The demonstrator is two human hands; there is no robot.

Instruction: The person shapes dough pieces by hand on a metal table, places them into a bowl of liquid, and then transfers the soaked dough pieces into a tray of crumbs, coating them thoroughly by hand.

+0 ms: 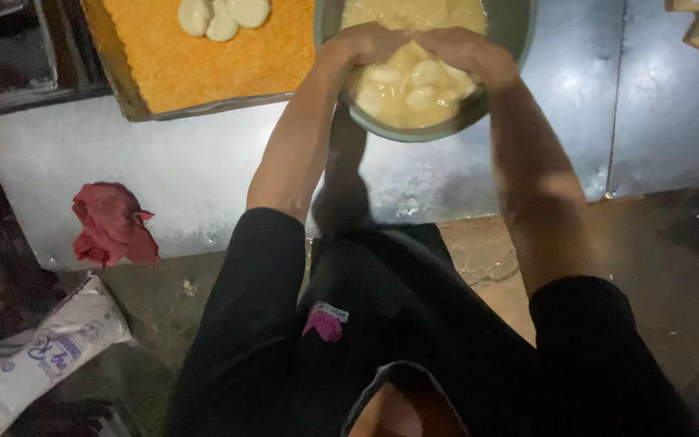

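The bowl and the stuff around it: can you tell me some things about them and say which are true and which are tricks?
1. Both hands, left hand and right hand, are in the bowl. True.
2. The bowl holds clear water. False: it holds yellowish batter with pale lumps.
3. The tray of orange crumbs has pale pieces lying on it. True.
4. A blue cloth lies on the counter. False: the cloth is red.
5. The tray is right of the bowl. False: it is to the left.
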